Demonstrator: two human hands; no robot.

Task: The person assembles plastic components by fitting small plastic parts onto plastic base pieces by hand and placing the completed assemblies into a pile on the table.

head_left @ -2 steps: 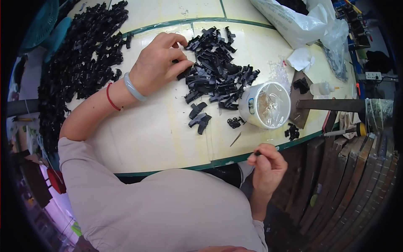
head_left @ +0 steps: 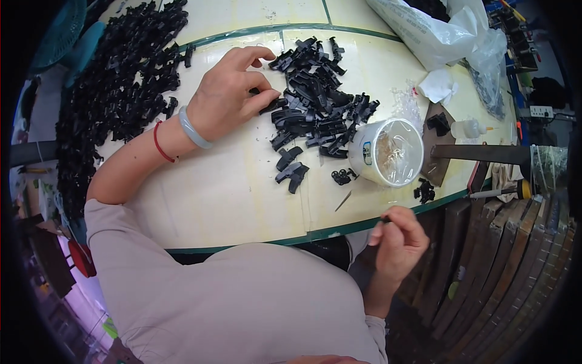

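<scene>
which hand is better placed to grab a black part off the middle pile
Probably the left hand, which is at the edge of the pile. The right hand is farther away, by the near edge of the table, pinching a small dark piece.

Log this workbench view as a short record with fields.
Left hand: at the left edge of the central black pile; its grip is unclear
Right hand: pinching a small dark piece by the table's near edge
Larger black pile: left side of the table
White tub: right of the central black pile
Plastic bag: far right
</scene>
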